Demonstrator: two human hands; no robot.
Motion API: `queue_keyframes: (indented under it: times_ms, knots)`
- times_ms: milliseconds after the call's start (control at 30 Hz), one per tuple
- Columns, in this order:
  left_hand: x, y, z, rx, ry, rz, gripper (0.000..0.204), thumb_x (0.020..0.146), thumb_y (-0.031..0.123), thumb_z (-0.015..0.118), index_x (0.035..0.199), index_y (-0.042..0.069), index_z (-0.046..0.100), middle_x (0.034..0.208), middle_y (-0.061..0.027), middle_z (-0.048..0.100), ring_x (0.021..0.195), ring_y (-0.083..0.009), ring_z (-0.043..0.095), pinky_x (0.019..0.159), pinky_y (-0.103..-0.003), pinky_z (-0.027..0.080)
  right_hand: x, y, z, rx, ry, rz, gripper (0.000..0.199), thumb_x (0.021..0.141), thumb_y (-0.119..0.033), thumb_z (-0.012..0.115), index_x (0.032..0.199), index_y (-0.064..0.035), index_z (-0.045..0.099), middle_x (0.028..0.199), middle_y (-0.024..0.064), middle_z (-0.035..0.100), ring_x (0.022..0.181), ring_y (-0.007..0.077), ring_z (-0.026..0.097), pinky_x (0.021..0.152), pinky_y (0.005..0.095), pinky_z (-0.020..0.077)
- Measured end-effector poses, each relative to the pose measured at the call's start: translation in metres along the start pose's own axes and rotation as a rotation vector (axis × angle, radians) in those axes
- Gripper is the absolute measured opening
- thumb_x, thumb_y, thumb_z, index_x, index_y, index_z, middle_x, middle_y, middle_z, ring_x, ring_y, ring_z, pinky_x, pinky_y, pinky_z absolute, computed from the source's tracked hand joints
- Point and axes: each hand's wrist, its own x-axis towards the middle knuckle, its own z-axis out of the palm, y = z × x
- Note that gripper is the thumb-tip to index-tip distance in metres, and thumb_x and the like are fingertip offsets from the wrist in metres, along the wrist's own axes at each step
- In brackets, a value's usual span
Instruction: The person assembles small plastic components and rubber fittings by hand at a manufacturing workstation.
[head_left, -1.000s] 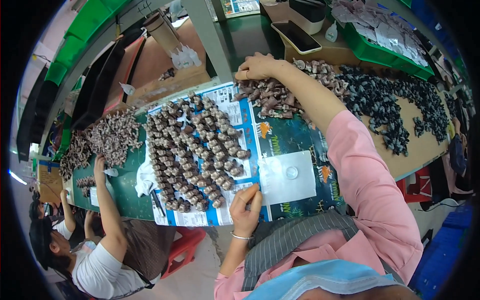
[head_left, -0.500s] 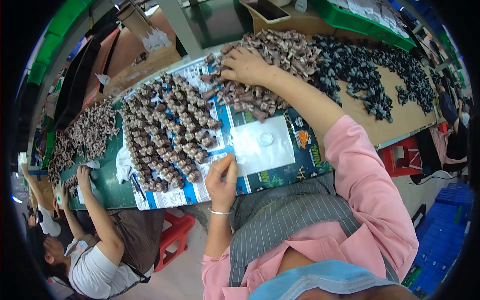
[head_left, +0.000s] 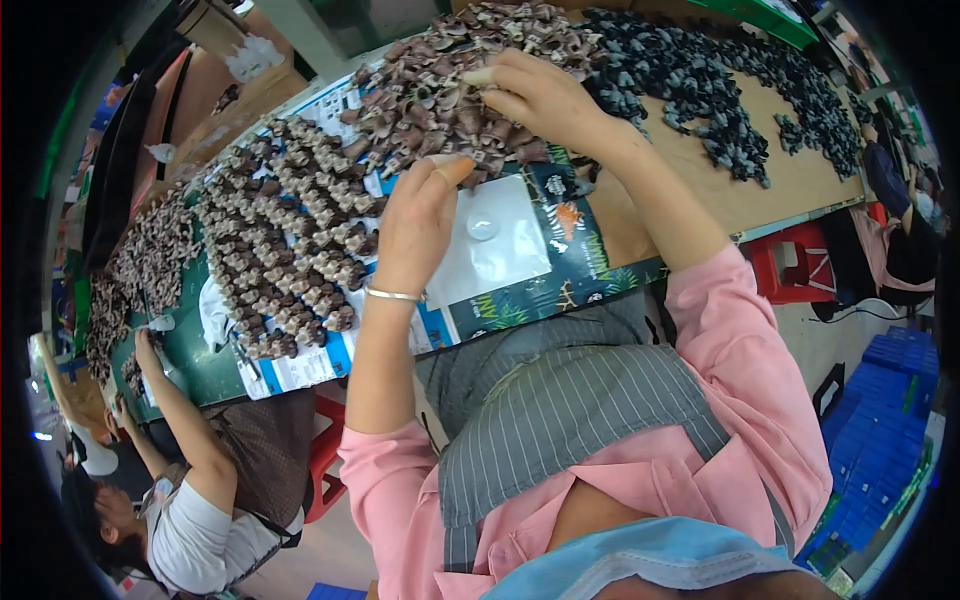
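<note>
My right hand (head_left: 535, 95) rests on a loose heap of small brown-grey pieces (head_left: 440, 85) at the far side of the table, its fingers curled among them; whether it grips one is unclear. My left hand (head_left: 415, 225) is raised over the printed sheet (head_left: 540, 270), fingers together, thumb tip near the heap's edge, with a thin bangle at the wrist. Left of it, rows of the same brown pieces (head_left: 285, 235) stand in a neat block. A white pad (head_left: 495, 245) with a round clear spot lies just right of my left hand.
A wide spread of dark grey pieces (head_left: 720, 90) covers the brown board at right. Another person (head_left: 190, 480) sits at lower left, hands at another brown pile (head_left: 140, 270). A red stool (head_left: 790, 265) and blue crates (head_left: 885, 420) stand at right.
The view has swung closer to the table. My left hand rose from the sheet's near edge toward the heap. My right hand drew back along the heap toward me.
</note>
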Motion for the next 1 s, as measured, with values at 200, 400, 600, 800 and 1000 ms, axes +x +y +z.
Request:
queue_keyframes:
  times_ms: [200, 400, 600, 800, 1000]
  knots:
    - [0.016, -0.023, 0.012, 0.021, -0.276, 0.052, 0.027, 0.084, 0.002, 0.064, 0.111, 0.005, 0.067, 0.100, -0.0124, 0.062, 0.093, -0.0312, 0.061, 0.082, -0.036, 0.050, -0.095, -0.037, -0.052, -0.094, -0.139, -0.024, 0.023, 0.083, -0.018, 0.070, 0.105, -0.0145, 0.067, 0.090, 0.0042, 0.054, 0.080, 0.0245, 0.058, 0.069, 0.0358, 0.0465]
    - [0.019, -0.020, 0.015, 0.062, -0.304, 0.021, 0.034, 0.078, 0.003, 0.069, 0.112, 0.004, 0.064, 0.102, -0.0152, 0.063, 0.094, -0.0335, 0.061, 0.080, -0.040, 0.050, -0.121, -0.054, -0.038, -0.131, -0.249, 0.139, 0.020, 0.077, -0.023, 0.069, 0.084, -0.0086, 0.058, 0.093, 0.0073, 0.052, 0.090, 0.0275, 0.061, 0.072, 0.0397, 0.0505]
    - [0.018, -0.009, 0.016, 0.148, -0.339, -0.004, 0.037, 0.080, 0.001, 0.069, 0.116, 0.004, 0.064, 0.101, -0.0141, 0.063, 0.089, -0.0311, 0.064, 0.077, -0.036, 0.052, -0.137, -0.041, -0.019, -0.075, -0.005, 0.298, 0.015, 0.080, -0.017, 0.066, 0.088, -0.0095, 0.055, 0.090, 0.0084, 0.048, 0.083, 0.0283, 0.059, 0.071, 0.0390, 0.0521]
    - [-0.019, -0.017, 0.016, -0.327, 0.124, -0.333, 0.042, 0.087, -0.005, 0.065, 0.128, 0.003, 0.059, 0.112, -0.0040, 0.062, 0.094, -0.0147, 0.062, 0.080, -0.027, 0.053, -0.138, -0.050, -0.012, -0.201, -0.018, 0.294, 0.019, 0.077, -0.016, 0.065, 0.091, -0.0088, 0.054, 0.094, 0.0094, 0.051, 0.088, 0.0281, 0.059, 0.071, 0.0382, 0.0524]
    - [-0.065, 0.019, -0.001, -1.046, 0.364, -0.775, 0.039, 0.098, 0.012, 0.057, 0.136, 0.003, 0.052, 0.121, -0.0099, 0.064, 0.093, -0.0129, 0.064, 0.081, -0.027, 0.054, -0.138, -0.041, -0.014, 0.103, 0.008, 0.271, 0.023, 0.078, -0.016, 0.066, 0.096, -0.0059, 0.055, 0.093, 0.0106, 0.052, 0.083, 0.0285, 0.060, 0.070, 0.0396, 0.0517]
